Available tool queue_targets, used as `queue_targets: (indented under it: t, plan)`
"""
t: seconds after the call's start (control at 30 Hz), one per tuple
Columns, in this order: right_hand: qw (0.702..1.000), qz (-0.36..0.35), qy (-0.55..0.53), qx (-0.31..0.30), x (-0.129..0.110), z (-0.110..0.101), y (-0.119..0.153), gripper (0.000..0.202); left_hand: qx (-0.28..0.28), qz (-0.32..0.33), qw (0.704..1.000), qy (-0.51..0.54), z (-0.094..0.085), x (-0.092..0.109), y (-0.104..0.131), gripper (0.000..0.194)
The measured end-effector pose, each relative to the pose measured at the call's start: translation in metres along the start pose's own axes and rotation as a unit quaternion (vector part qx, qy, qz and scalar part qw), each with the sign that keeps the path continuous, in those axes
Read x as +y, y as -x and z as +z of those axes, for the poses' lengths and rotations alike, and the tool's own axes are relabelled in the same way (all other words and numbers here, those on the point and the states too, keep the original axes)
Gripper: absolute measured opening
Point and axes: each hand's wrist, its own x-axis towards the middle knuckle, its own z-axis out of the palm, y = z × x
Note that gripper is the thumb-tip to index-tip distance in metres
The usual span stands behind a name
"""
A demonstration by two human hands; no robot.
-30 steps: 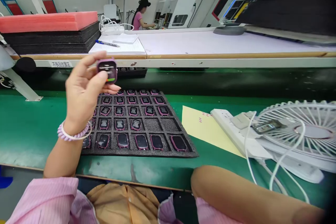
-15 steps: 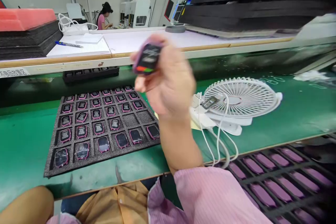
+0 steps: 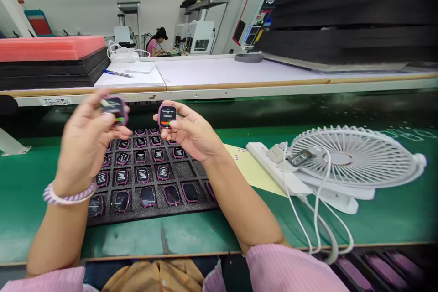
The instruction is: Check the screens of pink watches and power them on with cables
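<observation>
My left hand (image 3: 84, 141) grips a purple-framed smartwatch body (image 3: 114, 108); its screen is blurred, with a green patch low on it. In my right hand (image 3: 195, 134) is another purple smartwatch body (image 3: 167, 117), screen facing me, showing white text and a red and green band. The right thumb lies against that screen's lower edge. Both watches are raised above a black foam tray (image 3: 150, 212), whose compartments hold many more such watches, partly hidden by my hands and forearms. Some screens there are lit with text; those in the front row look dark.
A white fan (image 3: 338, 159) lies on the green bench at right, beside a power strip (image 3: 273, 164) with looping white cables. Above runs a shelf (image 3: 212, 73) with black foam stacks (image 3: 342, 23), red foam (image 3: 51, 48) and a pen (image 3: 118, 73). Another person (image 3: 155, 43) sits far behind.
My left hand has come into view with a watch in it. My right hand, still with its watch, has moved left and lower. The view has shifted upward.
</observation>
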Motion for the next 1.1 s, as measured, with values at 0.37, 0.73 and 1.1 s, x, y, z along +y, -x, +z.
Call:
queue_targets:
  t: [0.37, 0.73, 1.1]
  plan:
    - [1.000, 0.012, 0.012, 0.004, 0.001, 0.006, 0.002, 0.061, -0.041, -0.092, 0.995, 0.004, 0.018, -0.037, -0.007, 0.064]
    - [1.000, 0.015, 0.015, 0.016, 0.007, 0.004, 0.000, 0.054, -0.033, -0.075, 0.997, -0.014, 0.018, -0.044, -0.009, 0.047]
    - [0.999, 0.032, 0.001, 0.007, 0.007, 0.008, 0.001, 0.061, -0.046, -0.076, 0.996, -0.017, 0.018, -0.047, -0.009, 0.059]
